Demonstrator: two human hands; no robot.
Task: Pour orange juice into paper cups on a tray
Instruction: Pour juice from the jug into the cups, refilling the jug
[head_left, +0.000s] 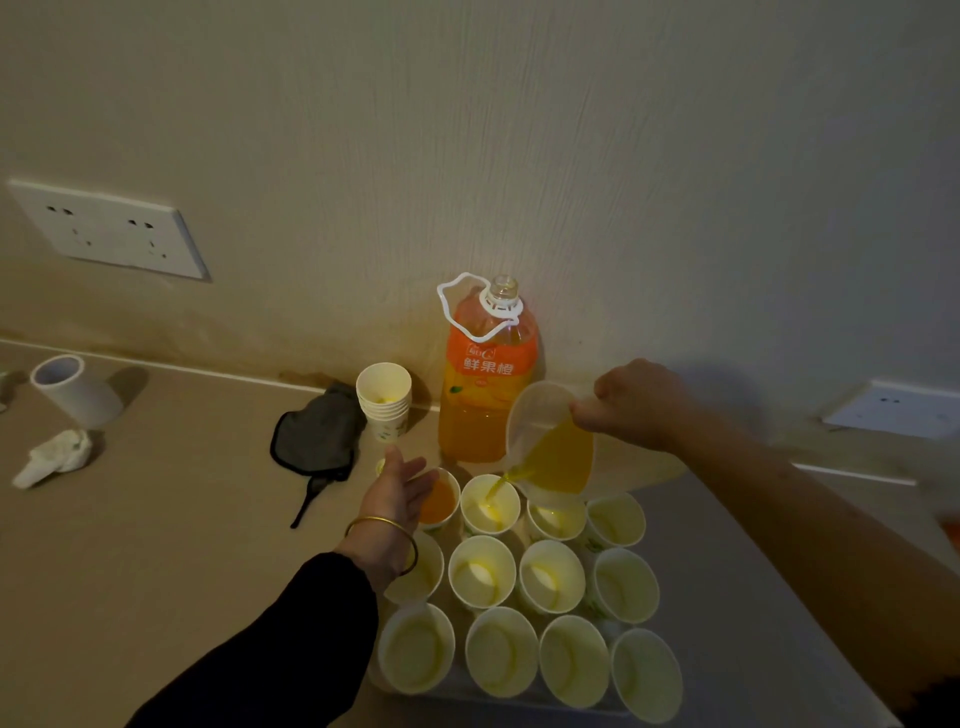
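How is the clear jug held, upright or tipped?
Tipped. The jug, gripped by the right hand, leans and juice streams from its spout into a cup.

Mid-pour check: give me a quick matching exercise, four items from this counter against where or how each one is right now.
Items
1. juice bottle
2. clear jug
3. stack of spare cups
4. white roll

States
A. tilted in the right hand, pouring
B. on its side, far left
C. upright, cap off
D. nested, upright, just left of the bottle

Pairs: 1-C, 2-A, 3-D, 4-B
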